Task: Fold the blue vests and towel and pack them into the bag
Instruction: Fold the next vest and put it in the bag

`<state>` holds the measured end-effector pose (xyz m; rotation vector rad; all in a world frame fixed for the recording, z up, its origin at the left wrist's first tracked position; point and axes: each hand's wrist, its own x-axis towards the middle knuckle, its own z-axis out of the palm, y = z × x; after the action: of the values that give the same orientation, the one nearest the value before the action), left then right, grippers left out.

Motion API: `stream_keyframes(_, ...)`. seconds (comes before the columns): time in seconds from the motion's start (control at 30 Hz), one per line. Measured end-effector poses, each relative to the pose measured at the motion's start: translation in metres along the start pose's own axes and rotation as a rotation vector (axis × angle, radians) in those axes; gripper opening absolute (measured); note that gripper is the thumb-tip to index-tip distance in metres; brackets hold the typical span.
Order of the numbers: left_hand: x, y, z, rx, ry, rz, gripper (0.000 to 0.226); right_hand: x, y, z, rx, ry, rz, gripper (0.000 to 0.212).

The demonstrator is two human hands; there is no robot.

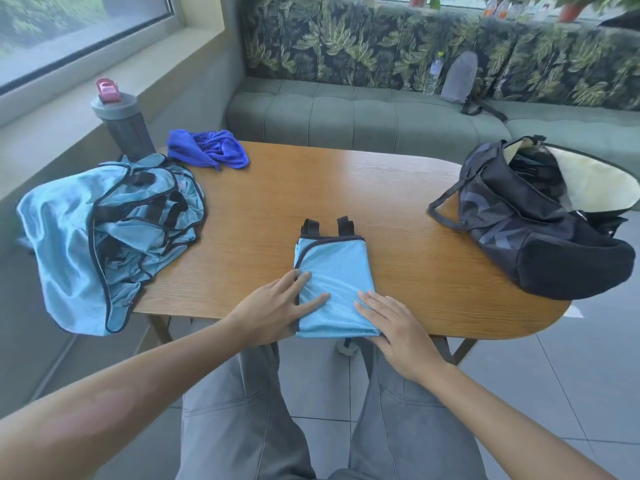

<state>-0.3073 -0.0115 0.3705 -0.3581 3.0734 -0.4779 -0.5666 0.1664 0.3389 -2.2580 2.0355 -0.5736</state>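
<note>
A folded light-blue vest (pixel 334 271) with black trim lies at the near edge of the wooden table (pixel 346 188), its two black straps pointing away from me. My left hand (pixel 277 306) rests flat on its left edge, fingers spread. My right hand (pixel 394 327) lies flat on its near right corner. A heap of unfolded light-blue vests (pixel 104 230) hangs over the table's left end. A crumpled dark-blue towel (pixel 211 148) sits at the far left. The black bag (pixel 533 220) stands open at the right end.
A grey bottle (pixel 121 119) with a pink lid stands behind the vest heap. A green couch (pixel 363 116) runs behind the table, holding a grey pouch (pixel 459 77) and a clear water bottle (pixel 434 72). My legs are below the table edge.
</note>
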Motion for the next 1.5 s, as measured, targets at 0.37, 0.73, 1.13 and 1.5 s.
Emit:
stream_keyframes(0.37,0.024,-0.008,-0.02,-0.831,0.211,-0.474,0.057,0.056,-0.03,-0.029,0.623,0.29,0.529,0.015)
stream_keyframes(0.73,0.079,-0.023,-0.006,-1.036,0.254,-1.026,0.041,0.14,-0.004,-0.013,0.326,0.166,0.745,0.036)
stream_keyframes(1.13,0.094,-0.026,0.0,-0.366,0.255,-0.849,0.025,0.153,-0.005,-0.017,-0.23,-0.034,0.684,0.038)
stream_keyframes(1.5,0.118,-0.075,0.004,-0.255,0.084,-0.082,0.024,0.178,0.042,-0.042,0.312,-0.364,0.812,0.04)
